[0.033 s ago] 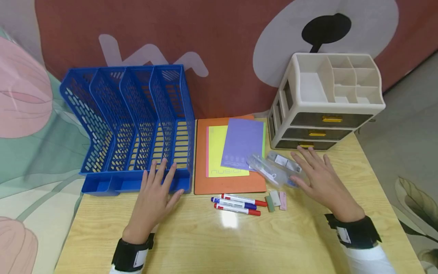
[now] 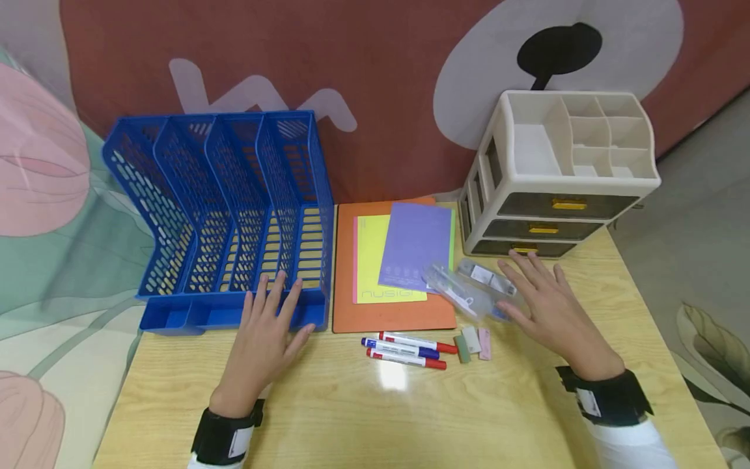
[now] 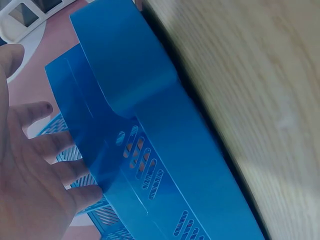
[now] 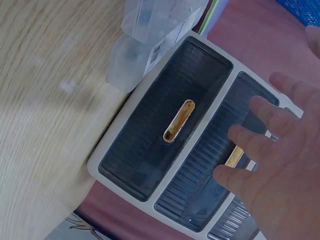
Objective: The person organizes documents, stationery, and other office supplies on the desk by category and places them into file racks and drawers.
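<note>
My left hand point(image 2: 258, 345) hovers over the front of a blue plastic file rack point(image 2: 217, 318), fingers spread and nothing in its grasp. In the left wrist view its fingertips overlap the edge of the rack. On the other side, my right hand point(image 2: 551, 309) is also spread and holds nothing. It is nearest to two clear plastic cases point(image 2: 459, 293), and overlaps one of them in the head view. A white drawer unit point(image 2: 577, 185) with dark fronts and gold handles stands just behind it; all its drawers are pushed in.
Between rack and drawers lie a purple notebook point(image 2: 416, 244), a yellow notebook point(image 2: 369, 260) and an orange folder-like sheet point(image 2: 392, 319), stacked. In front are three markers point(image 2: 404, 348) and small green, white and pink erasers point(image 2: 471, 340). A printed cloth point(image 2: 387, 143) hangs behind the table.
</note>
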`<action>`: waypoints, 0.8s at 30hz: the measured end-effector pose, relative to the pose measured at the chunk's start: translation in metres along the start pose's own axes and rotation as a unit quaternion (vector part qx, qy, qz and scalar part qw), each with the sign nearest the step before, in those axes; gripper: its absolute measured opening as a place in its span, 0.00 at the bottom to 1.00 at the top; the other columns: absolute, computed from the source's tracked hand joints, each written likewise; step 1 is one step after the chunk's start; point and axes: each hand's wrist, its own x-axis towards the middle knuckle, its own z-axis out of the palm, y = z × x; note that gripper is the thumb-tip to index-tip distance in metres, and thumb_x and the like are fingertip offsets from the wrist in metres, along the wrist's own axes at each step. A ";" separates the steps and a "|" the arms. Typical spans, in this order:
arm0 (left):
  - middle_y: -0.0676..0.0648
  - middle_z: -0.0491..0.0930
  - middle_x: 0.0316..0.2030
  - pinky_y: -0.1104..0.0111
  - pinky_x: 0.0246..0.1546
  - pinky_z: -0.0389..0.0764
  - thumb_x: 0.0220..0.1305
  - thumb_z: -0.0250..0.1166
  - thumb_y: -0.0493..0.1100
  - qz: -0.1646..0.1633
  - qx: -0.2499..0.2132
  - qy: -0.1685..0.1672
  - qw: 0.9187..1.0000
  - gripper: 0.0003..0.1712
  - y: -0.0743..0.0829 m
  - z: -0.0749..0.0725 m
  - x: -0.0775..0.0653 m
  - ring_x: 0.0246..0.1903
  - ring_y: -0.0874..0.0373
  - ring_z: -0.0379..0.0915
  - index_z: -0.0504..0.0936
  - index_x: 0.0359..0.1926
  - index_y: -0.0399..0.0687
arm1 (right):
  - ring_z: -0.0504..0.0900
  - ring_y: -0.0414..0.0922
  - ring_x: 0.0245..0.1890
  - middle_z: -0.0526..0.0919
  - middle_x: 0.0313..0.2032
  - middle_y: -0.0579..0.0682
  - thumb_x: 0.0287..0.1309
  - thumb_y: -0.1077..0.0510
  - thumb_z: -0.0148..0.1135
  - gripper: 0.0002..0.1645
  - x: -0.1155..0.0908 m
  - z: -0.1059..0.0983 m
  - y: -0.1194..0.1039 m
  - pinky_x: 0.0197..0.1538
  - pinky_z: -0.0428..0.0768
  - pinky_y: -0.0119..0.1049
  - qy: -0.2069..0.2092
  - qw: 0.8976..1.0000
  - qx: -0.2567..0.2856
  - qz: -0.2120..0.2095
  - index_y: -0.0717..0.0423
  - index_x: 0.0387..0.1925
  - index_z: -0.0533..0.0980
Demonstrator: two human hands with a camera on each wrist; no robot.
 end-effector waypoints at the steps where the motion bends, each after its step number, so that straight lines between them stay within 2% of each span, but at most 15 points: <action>1: 0.34 0.54 0.79 0.30 0.71 0.57 0.76 0.36 0.74 0.001 0.001 0.002 1.000 0.47 0.000 0.000 0.000 0.80 0.33 0.42 0.56 0.82 0.52 | 0.52 0.66 0.79 0.55 0.80 0.59 0.68 0.41 0.64 0.47 0.000 0.001 0.000 0.76 0.43 0.74 0.000 1.000 0.001 0.000 0.47 0.81 0.57; 7: 0.34 0.54 0.79 0.30 0.70 0.58 0.76 0.33 0.75 0.003 0.000 0.007 1.000 0.47 0.001 0.001 0.000 0.80 0.33 0.41 0.56 0.82 0.51 | 0.52 0.64 0.80 0.56 0.80 0.59 0.68 0.41 0.64 0.47 -0.001 0.003 0.000 0.76 0.46 0.73 -0.001 1.000 0.001 -0.003 0.47 0.81 0.57; 14: 0.35 0.52 0.80 0.30 0.71 0.56 0.75 0.31 0.75 0.004 0.003 0.009 1.000 0.48 0.005 -0.002 0.000 0.80 0.33 0.41 0.57 0.81 0.51 | 0.59 0.66 0.77 0.60 0.79 0.60 0.67 0.40 0.65 0.46 -0.001 0.005 -0.002 0.72 0.58 0.73 0.014 1.000 0.001 -0.020 0.49 0.79 0.60; 20: 0.34 0.54 0.80 0.31 0.74 0.50 0.75 0.30 0.75 0.013 0.000 0.016 1.000 0.48 0.011 -0.004 0.003 0.80 0.33 0.41 0.61 0.80 0.49 | 0.68 0.65 0.71 0.67 0.74 0.63 0.61 0.48 0.71 0.45 0.001 0.007 -0.003 0.68 0.70 0.67 0.054 0.997 0.004 -0.058 0.55 0.75 0.66; 24: 0.34 0.55 0.79 0.31 0.74 0.49 0.76 0.31 0.74 0.020 -0.006 0.018 1.000 0.48 0.014 -0.004 0.005 0.79 0.31 0.44 0.63 0.79 0.47 | 0.73 0.65 0.67 0.71 0.71 0.63 0.57 0.52 0.74 0.44 0.004 0.009 -0.007 0.64 0.74 0.67 0.058 0.996 0.005 -0.066 0.57 0.73 0.69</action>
